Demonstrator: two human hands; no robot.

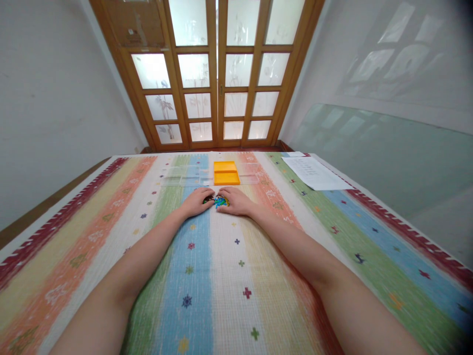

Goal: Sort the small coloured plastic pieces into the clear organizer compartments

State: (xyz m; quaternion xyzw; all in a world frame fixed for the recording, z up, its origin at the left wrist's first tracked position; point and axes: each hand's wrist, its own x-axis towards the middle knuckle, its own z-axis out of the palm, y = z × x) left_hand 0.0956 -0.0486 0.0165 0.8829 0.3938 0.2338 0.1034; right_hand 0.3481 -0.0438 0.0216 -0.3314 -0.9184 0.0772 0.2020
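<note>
A small pile of colourful pieces (220, 201), mostly blue with some green, yellow and dark ones, lies on the striped tablecloth (225, 256). My left hand (198, 202) curves round the pile's left side, its thumb and fingers apart with dark and green pieces between them. From the right, my right hand (234, 201) cups the pile, fingers curled over its far edge and thumb on the near side. Just beyond the hands sits an open orange box (226, 178). Single pieces are too small to make out.
Clear plastic trays (181, 176) stand left of the orange box, and another clear piece (249, 173) is at its right. White paper sheets (314, 172) lie at the far right. Beyond the table are wooden glass doors (218, 88); a glass panel (369, 153) leans at the right wall.
</note>
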